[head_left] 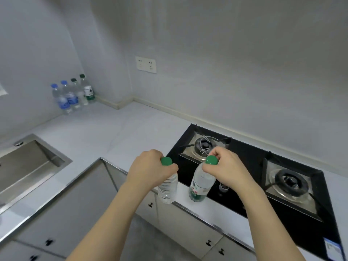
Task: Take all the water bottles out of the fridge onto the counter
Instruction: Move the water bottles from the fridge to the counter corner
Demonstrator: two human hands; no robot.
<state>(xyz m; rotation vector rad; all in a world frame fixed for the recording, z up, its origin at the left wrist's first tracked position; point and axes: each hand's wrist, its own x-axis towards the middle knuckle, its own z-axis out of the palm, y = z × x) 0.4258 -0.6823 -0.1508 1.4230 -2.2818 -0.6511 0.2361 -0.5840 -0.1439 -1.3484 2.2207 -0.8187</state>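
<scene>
Both arms are reaching forward, the left hand [148, 167] and right hand [227, 169] each curling fingers around a bottle neck. The ribbed clear bottle [167, 187] and green-labelled bottle [200, 183], both green-capped, are hanging over the pale surface [113, 132] edge.

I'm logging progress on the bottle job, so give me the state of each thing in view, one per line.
left hand: grips the unlabelled bottle by its neck
right hand: grips the labelled bottle by its neck
unlabelled bottle: capped, held
labelled bottle: capped, held, tilted
four bottles: capped, upright in the counter corner
stove: no flame visible
</scene>
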